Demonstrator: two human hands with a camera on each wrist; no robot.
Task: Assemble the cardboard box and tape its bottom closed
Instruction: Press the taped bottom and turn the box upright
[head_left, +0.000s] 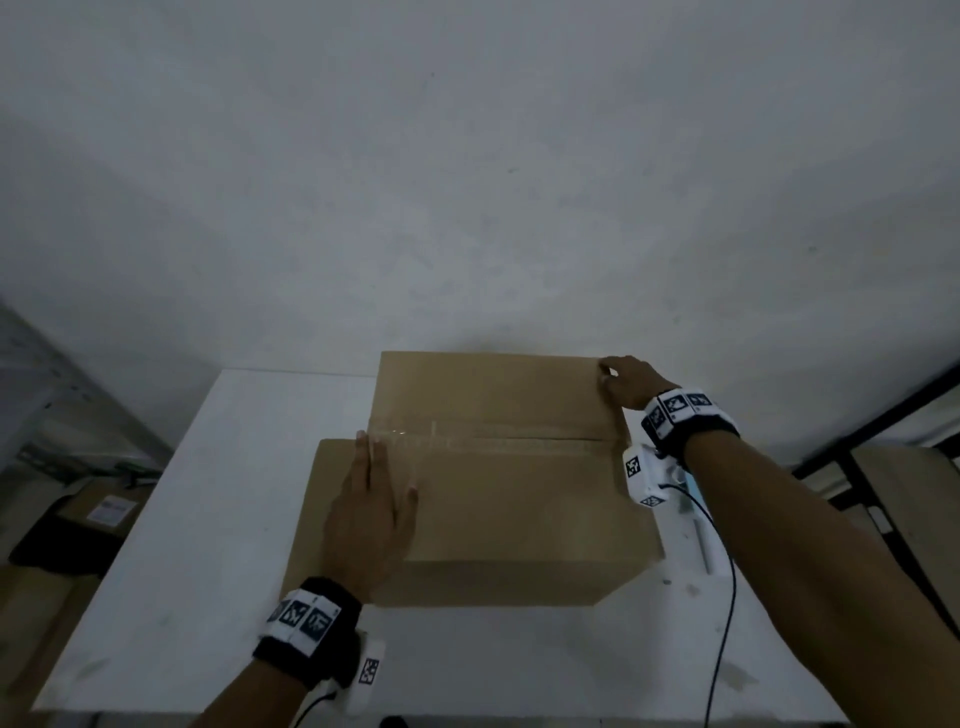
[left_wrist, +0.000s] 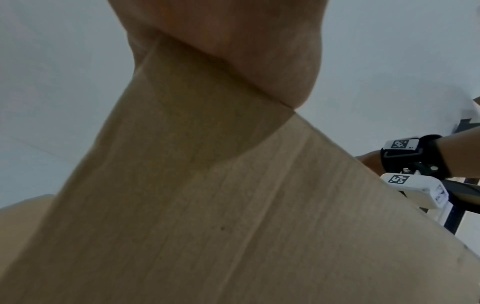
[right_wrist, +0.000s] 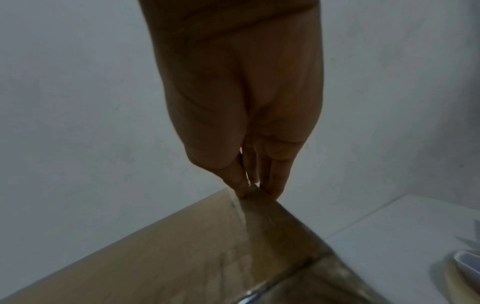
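A brown cardboard box lies on the white table with its flaps folded shut. Clear tape covers the left part of the middle seam. My left hand lies flat on the near flap, fingers straight, fingertips at the taped seam; in the left wrist view only its palm shows against the box. My right hand is at the box's far right corner. There its fingertips pinch the end of a clear tape strip that stretches over the cardboard.
A white object and a black cable lie on the table right of the box. Cardboard boxes sit on the floor to the left. A grey wall stands close behind the table.
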